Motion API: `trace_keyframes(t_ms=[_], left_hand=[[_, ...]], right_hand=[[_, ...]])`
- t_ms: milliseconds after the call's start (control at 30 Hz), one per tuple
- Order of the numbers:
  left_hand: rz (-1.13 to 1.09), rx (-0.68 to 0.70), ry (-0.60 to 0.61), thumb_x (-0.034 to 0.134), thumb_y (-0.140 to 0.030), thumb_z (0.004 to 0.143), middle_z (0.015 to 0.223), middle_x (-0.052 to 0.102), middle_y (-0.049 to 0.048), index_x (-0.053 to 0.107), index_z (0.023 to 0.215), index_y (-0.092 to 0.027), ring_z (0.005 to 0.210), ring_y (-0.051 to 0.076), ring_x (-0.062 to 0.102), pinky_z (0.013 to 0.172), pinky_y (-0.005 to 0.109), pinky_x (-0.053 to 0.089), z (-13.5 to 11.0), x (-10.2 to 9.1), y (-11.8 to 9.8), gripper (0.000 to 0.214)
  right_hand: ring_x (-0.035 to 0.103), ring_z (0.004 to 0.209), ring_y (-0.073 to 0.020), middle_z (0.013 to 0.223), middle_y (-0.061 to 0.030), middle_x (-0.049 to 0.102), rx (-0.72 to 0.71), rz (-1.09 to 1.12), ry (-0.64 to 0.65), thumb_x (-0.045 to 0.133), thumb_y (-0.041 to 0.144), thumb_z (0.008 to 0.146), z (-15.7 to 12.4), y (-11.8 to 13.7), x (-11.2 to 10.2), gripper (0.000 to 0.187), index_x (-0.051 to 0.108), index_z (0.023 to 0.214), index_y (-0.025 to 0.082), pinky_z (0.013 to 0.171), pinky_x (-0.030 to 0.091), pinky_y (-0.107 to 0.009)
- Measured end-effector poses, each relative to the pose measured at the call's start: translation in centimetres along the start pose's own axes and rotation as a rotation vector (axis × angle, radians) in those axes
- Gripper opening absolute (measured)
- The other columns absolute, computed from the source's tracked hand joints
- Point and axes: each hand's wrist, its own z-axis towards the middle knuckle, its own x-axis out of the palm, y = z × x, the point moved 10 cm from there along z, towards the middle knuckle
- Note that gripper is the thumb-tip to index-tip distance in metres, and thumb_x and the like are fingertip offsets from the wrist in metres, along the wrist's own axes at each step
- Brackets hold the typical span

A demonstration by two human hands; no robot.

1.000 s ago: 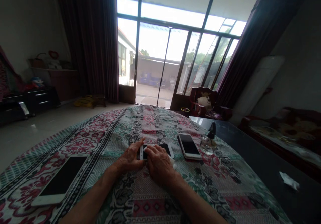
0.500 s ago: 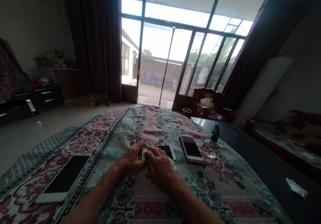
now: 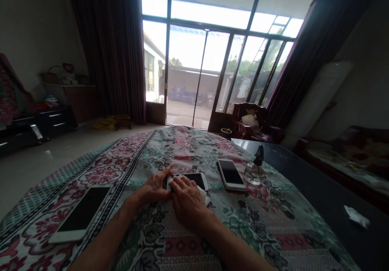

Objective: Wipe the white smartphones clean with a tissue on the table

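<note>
Phone (image 3: 196,180) lay face-up on the floral tablecloth (image 3: 185,141), its left end apparently gripped between the curled fingers of the left hand (image 3: 154,188) and the right hand (image 3: 187,202). Even pressure kept it steady; a white tissue (image 3: 203,195) poked out beside it.

A floral cloth (image 3: 185,246) carries pink, black and sage-green blossoms on cream, with a teal-checked edge. The middle phone (image 3: 194,178), left phone (image 3: 80,214) and right phone (image 3: 231,174) are white-framed with black screens. The curtains (image 3: 121,48) are deep maroon; the bench (image 3: 319,182) is black.
</note>
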Motion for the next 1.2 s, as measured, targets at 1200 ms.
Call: trace_keyframes(t_ms=[1200], left_hand=[[-0.100,-0.046,0.038,0.072,-0.024,0.059,0.126,0.061,0.0046,0.041,0.143,-0.026,0.111,0.028,0.058,0.099,0.039,0.046,-1.0,-1.0,0.9,0.089]], right_hand=[[0.044,0.127,-0.0198,0.138,-0.0017,0.054,0.034,0.079,-0.010,0.040,0.022,0.096,-1.5,-2.3,-1.4,0.036,0.056,0.127,0.025,0.106,0.034,-0.037]])
